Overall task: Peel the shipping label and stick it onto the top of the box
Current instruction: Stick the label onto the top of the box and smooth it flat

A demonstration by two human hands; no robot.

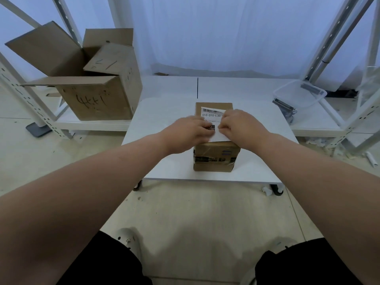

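Label (211,115) x1 atop box (214,159) x1; L hand (188,131) + R hand (241,125) pinch it.

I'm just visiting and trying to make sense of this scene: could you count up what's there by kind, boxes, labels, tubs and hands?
Cardboard boxes: 2 (small taped box, big open box)
Labels: 1 (shipping label)
Plastic tubs: 1 (clear tub)
Hands: 2 (left hand, right hand)
Total: 6
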